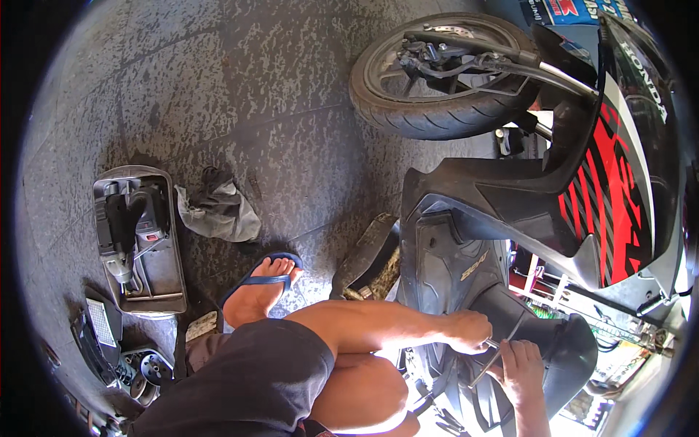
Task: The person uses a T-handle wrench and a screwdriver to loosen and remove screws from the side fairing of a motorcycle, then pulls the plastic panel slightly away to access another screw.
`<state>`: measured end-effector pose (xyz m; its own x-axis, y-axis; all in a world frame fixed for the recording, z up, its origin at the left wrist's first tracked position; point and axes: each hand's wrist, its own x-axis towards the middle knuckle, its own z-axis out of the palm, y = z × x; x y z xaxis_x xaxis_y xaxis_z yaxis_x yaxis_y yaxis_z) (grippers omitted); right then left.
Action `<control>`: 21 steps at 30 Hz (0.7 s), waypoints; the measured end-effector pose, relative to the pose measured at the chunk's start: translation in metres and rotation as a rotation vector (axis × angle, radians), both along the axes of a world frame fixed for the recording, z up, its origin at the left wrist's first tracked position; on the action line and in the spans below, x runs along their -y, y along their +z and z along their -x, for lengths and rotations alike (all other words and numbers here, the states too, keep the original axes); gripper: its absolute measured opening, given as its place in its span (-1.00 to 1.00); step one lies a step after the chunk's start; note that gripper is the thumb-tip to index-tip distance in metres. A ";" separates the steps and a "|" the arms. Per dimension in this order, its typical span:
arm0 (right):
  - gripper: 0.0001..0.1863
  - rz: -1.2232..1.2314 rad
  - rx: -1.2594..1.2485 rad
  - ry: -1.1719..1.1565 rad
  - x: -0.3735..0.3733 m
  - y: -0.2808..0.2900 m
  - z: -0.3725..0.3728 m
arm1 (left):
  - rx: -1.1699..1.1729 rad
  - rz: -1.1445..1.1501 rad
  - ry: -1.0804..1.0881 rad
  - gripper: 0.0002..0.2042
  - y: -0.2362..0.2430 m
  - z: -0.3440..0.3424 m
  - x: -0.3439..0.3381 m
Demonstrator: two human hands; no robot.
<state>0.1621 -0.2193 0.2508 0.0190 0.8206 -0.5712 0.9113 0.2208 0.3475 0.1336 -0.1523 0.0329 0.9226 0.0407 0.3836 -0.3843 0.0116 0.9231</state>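
Note:
My left hand (pixel 468 333) is closed around the shaft end of a metal T-handle wrench (pixel 513 328) at the black lower body panel (pixel 480 306) of a scooter lying along the right side. My right hand (pixel 518 368) grips the wrench's crossbar just right of and below my left hand, its fingers wrapped over the bar. The part under the tool is hidden by my hands.
A front wheel (pixel 444 109) sits at the top. At left are a tray (pixel 178 284) with a power tool (pixel 120 233), a grey rag (pixel 218 211) and assorted parts (pixel 153 371). My sandalled foot (pixel 258 291) rests beside a dirty black part (pixel 364 262).

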 end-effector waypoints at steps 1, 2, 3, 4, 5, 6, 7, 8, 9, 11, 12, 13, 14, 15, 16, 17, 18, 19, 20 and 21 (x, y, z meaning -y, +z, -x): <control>-0.47 0.037 0.020 0.003 -0.002 0.001 0.001 | 0.002 -0.008 -0.010 -0.76 0.002 0.001 -0.002; -0.47 0.041 0.021 -0.003 -0.001 -0.002 0.000 | 0.005 -0.017 -0.019 -0.75 0.003 0.002 -0.003; -0.53 -0.010 0.028 -0.047 0.002 -0.006 -0.003 | 0.006 -0.014 -0.025 -0.75 0.001 0.001 0.001; -0.54 -0.066 0.036 -0.088 0.004 -0.012 -0.005 | 0.039 -0.007 -0.012 -0.76 0.000 0.001 0.003; -0.54 -0.069 0.038 -0.092 0.003 -0.016 -0.004 | 0.072 0.000 0.001 -0.77 -0.001 0.001 0.005; -0.56 -0.160 0.011 -0.518 -0.001 -0.022 -0.001 | 0.074 -0.004 -0.002 -0.77 -0.002 0.000 0.005; -0.55 -0.248 -0.020 -0.944 -0.003 -0.028 -0.001 | 0.021 -0.037 -0.021 -0.78 0.000 0.005 -0.003; -0.43 -0.334 -0.258 -1.193 0.005 -0.032 -0.018 | -0.023 -0.075 -0.042 -0.78 0.003 0.009 -0.008; -0.43 -0.344 -0.253 -1.194 0.013 -0.032 -0.020 | -0.014 -0.080 -0.044 -0.78 0.004 0.009 -0.006; -0.32 -0.427 -0.406 -1.649 0.015 -0.032 -0.024 | -0.061 -0.038 -0.050 -0.79 0.004 0.007 -0.003; -0.43 -0.433 -0.368 -1.633 0.019 -0.030 -0.024 | -0.049 -0.048 -0.067 -0.78 0.003 0.005 -0.002; -0.43 -0.443 -0.366 -1.631 0.030 -0.029 -0.022 | -0.042 -0.053 -0.067 -0.78 0.003 0.005 -0.001; -0.54 -0.523 -0.271 -1.216 0.041 -0.031 -0.020 | -0.037 -0.029 -0.058 -0.78 0.003 0.004 -0.002; -0.63 -0.581 -0.170 -0.801 0.046 -0.032 -0.018 | -0.032 -0.005 -0.052 -0.77 0.004 0.002 -0.002; -0.63 -0.459 -0.050 -0.683 0.036 -0.021 -0.007 | -0.037 -0.008 -0.050 -0.77 0.003 0.003 -0.005; -0.63 -0.460 -0.053 -0.687 0.019 -0.011 0.002 | -0.056 -0.009 -0.066 -0.77 0.003 0.003 -0.007; -0.54 -0.274 -0.057 -0.362 0.001 -0.003 0.008 | -0.080 -0.012 -0.084 -0.77 0.002 0.003 -0.007; -0.45 -0.091 -0.047 -0.039 -0.007 0.001 0.012 | -0.076 -0.019 -0.094 -0.77 0.002 0.003 -0.006; -0.40 -0.059 -0.037 -0.057 -0.003 0.002 0.008 | -0.058 -0.014 -0.078 -0.77 0.001 0.002 -0.004; -0.40 -0.066 -0.033 -0.071 -0.001 0.000 0.008 | -0.040 -0.009 -0.065 -0.77 0.000 0.001 -0.002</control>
